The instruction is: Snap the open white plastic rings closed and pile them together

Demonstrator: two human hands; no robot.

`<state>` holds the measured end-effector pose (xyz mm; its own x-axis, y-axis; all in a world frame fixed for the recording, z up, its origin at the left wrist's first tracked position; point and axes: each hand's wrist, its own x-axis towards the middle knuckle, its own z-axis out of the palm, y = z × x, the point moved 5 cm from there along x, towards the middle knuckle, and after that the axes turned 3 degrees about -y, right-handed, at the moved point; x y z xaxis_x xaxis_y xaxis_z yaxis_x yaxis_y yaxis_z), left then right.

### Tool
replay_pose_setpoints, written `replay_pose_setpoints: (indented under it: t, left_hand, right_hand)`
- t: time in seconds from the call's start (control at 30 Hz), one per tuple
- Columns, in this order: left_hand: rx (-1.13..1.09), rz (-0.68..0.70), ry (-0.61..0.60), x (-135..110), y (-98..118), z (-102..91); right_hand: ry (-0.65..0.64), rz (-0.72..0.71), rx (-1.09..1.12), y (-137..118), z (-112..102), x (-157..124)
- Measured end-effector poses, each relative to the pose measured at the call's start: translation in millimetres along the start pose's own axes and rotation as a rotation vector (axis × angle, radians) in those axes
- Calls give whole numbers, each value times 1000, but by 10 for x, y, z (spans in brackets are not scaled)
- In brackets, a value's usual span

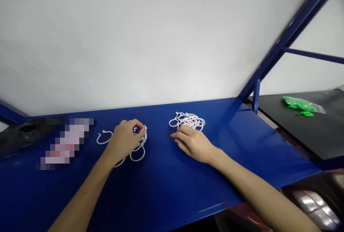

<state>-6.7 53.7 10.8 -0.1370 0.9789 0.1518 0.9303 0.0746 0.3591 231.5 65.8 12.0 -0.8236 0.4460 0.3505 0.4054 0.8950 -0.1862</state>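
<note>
Left hand [125, 137] pinched, right hand [195, 143] half-curled — grip on white rings [189, 120] (partly hidden) unclear.

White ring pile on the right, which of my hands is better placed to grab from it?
Probably your right hand: its fingers are at the pile's near edge, while your left hand is over other rings.
</note>
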Motion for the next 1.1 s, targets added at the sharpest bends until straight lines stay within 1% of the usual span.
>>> replay_pose_setpoints:
  t: [0.07,0.17,0.33,0.4,0.5,0.6,0.67,0.77,0.93,1.0,1.1]
  left_hand:
    - [-57,-33,-10,-7,25,-10]
    - [-94,-28,-28,-8,44,3]
    - [-109,-21,-64,15,3,84]
    - [-73,9,-92,18,2,132]
    - [64,71,-114,6,8,189]
    - [214,90,-96,-4,-17,200]
    - [252,83,-85,-1,-39,190]
    - [168,104,-79,8,-18,171]
    - [-95,200,-150,-18,162,167]
    - [-133,240,-162,-45,235,165]
    - [-136,291,-142,-82,302,149]
  right_hand:
    - [-52,-17,15,-63,71,5]
    - [-118,-42,45,-147,159,19]
    - [-136,-137,77,-334,229,65]
    - [-149,-175,77,-407,259,80]
    - [-177,-201,69,-463,305,88]
    - [-185,-176,54,-438,325,85]
    - [-176,-148,50,-399,321,83]
    - [-158,-107,44,-345,311,89]
    - [-110,-62,-33,-281,319,119]
    - [-101,-57,-57,-251,346,128]
    - [-112,-58,-59,-199,406,133]
